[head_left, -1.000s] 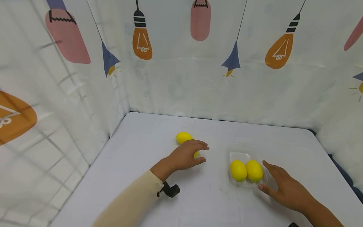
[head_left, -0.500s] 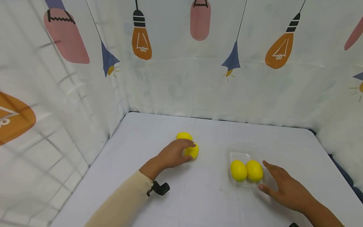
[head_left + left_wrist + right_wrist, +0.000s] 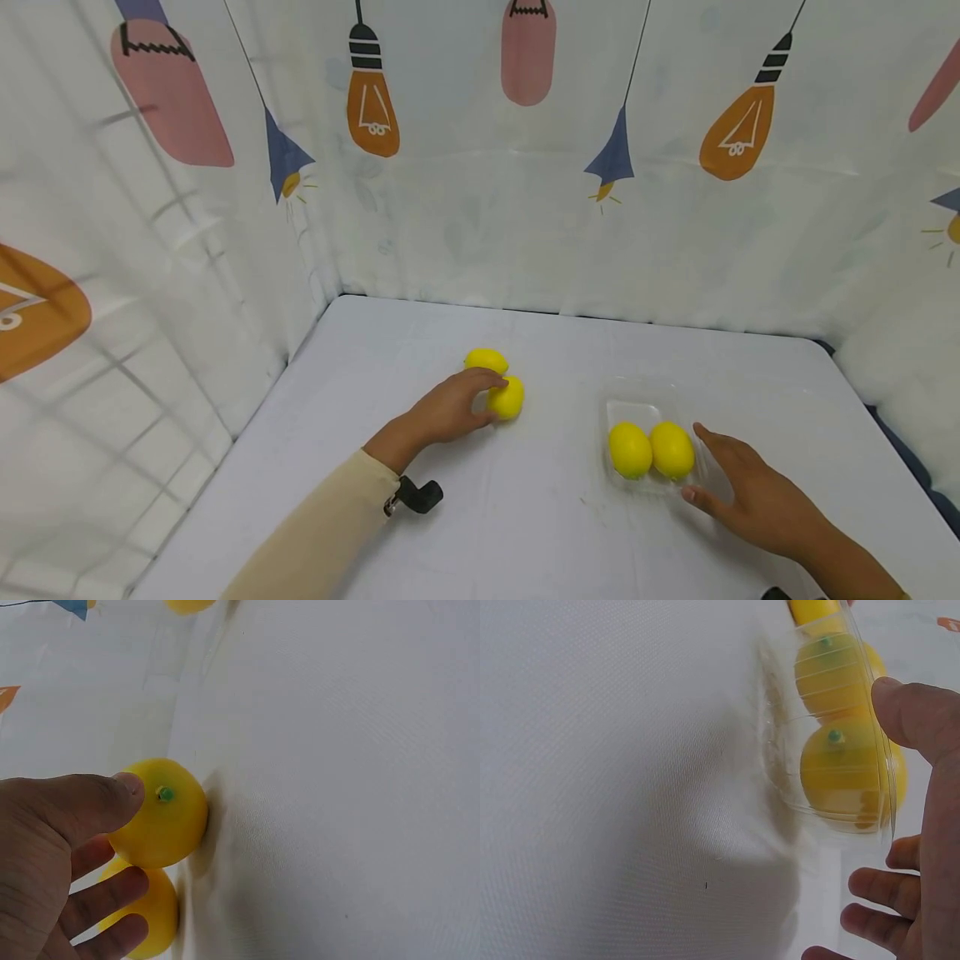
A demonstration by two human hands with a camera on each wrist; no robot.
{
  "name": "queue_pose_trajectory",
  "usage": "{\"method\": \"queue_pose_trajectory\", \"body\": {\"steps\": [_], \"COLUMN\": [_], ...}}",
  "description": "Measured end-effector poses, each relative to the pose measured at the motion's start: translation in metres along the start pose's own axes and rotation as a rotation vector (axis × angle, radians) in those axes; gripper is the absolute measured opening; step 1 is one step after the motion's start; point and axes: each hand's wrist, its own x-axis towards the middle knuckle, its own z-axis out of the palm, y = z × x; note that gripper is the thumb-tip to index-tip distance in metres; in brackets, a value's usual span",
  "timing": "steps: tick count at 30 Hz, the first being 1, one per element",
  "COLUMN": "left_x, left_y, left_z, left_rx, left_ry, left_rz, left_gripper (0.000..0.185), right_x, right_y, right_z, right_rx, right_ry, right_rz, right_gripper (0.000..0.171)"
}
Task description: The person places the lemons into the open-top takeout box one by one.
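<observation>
Our left hand (image 3: 450, 408) pinched a small yellow lemon (image 3: 507, 397) at mid-frame; our right hand (image 3: 750, 496), fingers relaxed, steadied the clear plastic tray (image 3: 637, 400) (lifting comes next, we judged).

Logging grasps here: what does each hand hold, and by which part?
Left hand pinches a lemon near its stem end. Right hand holds nothing.

Four bright yellow lemons (image 3: 506, 398) (each tipped with a small green dot) lie on a plain white table (image 3: 540, 517); the near-right tray (image 3: 645, 400) is clear, the left sleeve (image 3: 315, 542) is beige, and the far white curtain (image 3: 480, 208) shows orange bulbs, pink ovals and blue cones.
</observation>
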Motion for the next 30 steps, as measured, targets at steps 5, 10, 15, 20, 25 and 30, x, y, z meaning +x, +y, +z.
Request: {"method": "queue_pose_trajectory", "body": {"steps": [5, 10, 15, 20, 25, 30], "left_x": [0.002, 0.005, 0.008, 0.012, 0.014, 0.015], "left_y": [-0.002, -0.002, -0.002, -0.003, 0.001, 0.003], "left_z": [0.003, 0.007, 0.010, 0.016, 0.017, 0.018], "left_rx": [0.020, 0.012, 0.012, 0.009, 0.003, -0.013], "left_ry": [0.013, 0.021, 0.026, 0.039, 0.017, 0.001], "left_rz": [-0.006, -0.036, -0.047, -0.027, -0.019, -0.011], "left_gripper": [0.050, 0.054, 0.055, 0.053, 0.053, 0.054], "right_x": [0.000, 0.000, 0.001, 0.001, 0.000, 0.001], "right_y": [0.000, 0.001, 0.002, 0.003, 0.003, 0.003], "right_z": [0.000, 0.000, 0.001, 0.001, 0.001, 0.001], "right_rx": [-0.003, 0.004, 0.001, -0.003, -0.005, -0.005], "right_ry": [-0.005, -0.005, -0.003, 0.005, 0.005, 0.002], "right_rz": [0.002, 0.000, -0.003, -0.008, -0.008, -0.006], "right_gripper": [0.098, 0.098, 0.098, 0.098, 0.098, 0.099]}}
